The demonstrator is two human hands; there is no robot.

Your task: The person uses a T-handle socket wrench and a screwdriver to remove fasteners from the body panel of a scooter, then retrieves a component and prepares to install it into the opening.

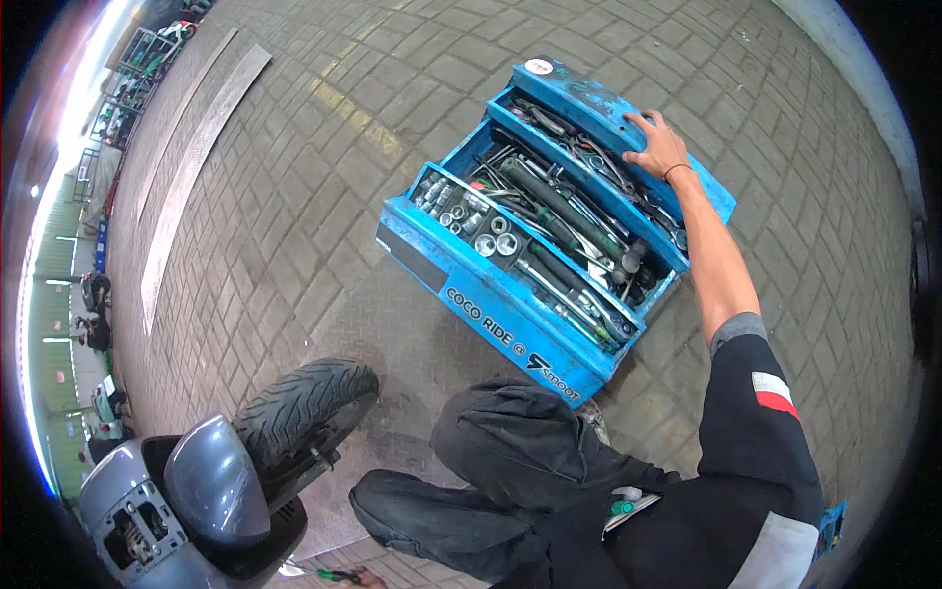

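A blue metal toolbox (412,228) stands unfolded on the paving in front of me. Its near tray holds sockets (486,244) and ratchet handles, its deep middle holds hammers and bars (559,201), and its far tray holds wrenches and pliers (599,162). My right hand (659,147) rests on the far lid (589,93) with fingers spread, holding no tool. Low in the picture, my left hand (367,579) is mostly cut off by the edge. Its fingers close round a screwdriver with a green and black handle (339,575).
A grey scooter (221,481) with a black tyre (309,402) is close on my left. Under it lies a patterned metal plate (392,339). Long metal strips (201,162) lie on the paving at far left. More scooters (103,402) stand by the left wall.
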